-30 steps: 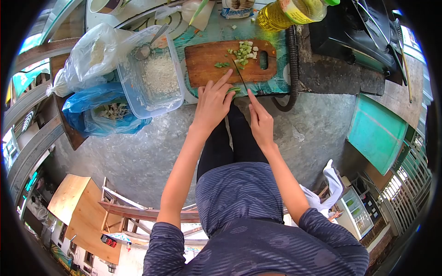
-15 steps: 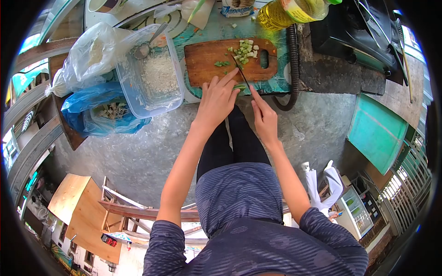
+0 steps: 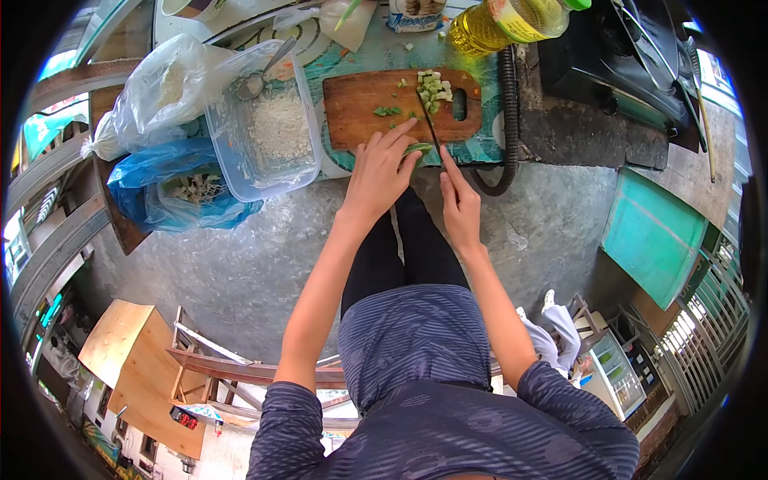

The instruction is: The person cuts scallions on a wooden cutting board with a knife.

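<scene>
A wooden cutting board [image 3: 352, 104] lies on the table in front of me. My left hand [image 3: 379, 170] is at its near edge, fingers bent and closed over a few green onion stalks [image 3: 417, 149]. In my right hand [image 3: 459, 200] is a knife [image 3: 430, 126], gripped by the handle, its dark blade pointing away from me over the board. The blade's tip touches or nearly touches diced pale-green vegetable pieces [image 3: 434, 90]. Small chopped green bits [image 3: 388, 111] lie left of the blade.
Left stand a plastic tub [image 3: 308, 164] of flour with a spoon [image 3: 276, 56], a clear bag [image 3: 164, 88] and a blue bag [image 3: 132, 188] with roots. An oil bottle [image 3: 512, 24] lies behind the board. A stove [image 3: 588, 72] and black hose [image 3: 509, 120] are right.
The knife has shifted slightly right, away from my left fingers, and the diced pieces sit more bunched to the right. My left hand stays on the stalks. A person's legs behind have moved.
</scene>
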`<act>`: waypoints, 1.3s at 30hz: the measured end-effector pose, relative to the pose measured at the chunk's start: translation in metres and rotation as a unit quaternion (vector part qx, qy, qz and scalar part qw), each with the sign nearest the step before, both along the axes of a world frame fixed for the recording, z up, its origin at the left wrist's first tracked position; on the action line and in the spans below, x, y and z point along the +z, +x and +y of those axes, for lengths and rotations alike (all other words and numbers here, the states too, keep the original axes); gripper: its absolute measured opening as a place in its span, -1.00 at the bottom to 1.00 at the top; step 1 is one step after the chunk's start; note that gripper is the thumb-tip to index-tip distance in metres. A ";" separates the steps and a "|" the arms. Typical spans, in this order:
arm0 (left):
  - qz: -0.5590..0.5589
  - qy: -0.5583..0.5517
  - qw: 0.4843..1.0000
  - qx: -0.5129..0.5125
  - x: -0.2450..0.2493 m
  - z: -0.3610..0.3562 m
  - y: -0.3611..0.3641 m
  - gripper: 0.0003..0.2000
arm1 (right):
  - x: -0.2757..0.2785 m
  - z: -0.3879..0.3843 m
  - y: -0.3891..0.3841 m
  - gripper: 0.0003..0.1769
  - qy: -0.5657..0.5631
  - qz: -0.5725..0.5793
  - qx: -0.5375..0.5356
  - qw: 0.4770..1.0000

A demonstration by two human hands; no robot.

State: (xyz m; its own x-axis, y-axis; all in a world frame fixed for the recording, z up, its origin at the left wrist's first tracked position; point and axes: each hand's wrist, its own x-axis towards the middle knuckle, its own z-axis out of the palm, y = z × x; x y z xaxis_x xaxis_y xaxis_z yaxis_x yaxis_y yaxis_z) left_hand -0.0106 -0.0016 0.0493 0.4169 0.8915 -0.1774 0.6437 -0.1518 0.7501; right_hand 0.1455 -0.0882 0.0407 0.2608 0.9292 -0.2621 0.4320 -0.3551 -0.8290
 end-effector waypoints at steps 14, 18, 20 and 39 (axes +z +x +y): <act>-0.036 -0.060 0.997 0.045 -0.005 -0.005 -0.014 -0.74 | 0.012 -0.005 -0.010 -0.54 -0.090 0.104 0.012 0.990; -0.040 -0.052 0.997 0.050 -0.008 -0.007 -0.014 -0.74 | 0.010 -0.010 -0.014 -0.53 -0.097 0.121 -0.005 0.988; -0.043 -0.054 0.996 0.053 -0.008 -0.006 -0.013 -0.74 | 0.008 -0.010 -0.016 -0.53 -0.089 0.103 -0.011 0.991; -0.180 -0.052 0.971 0.150 0.002 -0.005 -0.028 -0.80 | 0.016 -0.011 -0.004 -0.54 -0.076 0.137 -0.025 0.987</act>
State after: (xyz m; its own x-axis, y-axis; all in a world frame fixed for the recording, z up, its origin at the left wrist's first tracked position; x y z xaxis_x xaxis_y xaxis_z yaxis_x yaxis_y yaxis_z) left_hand -0.0390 -0.0061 0.0513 0.1936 0.9675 -0.1626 0.3399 0.0894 0.9362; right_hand 0.1416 -0.0994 0.0569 0.2053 0.8613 -0.4648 0.1780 -0.4999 -0.8476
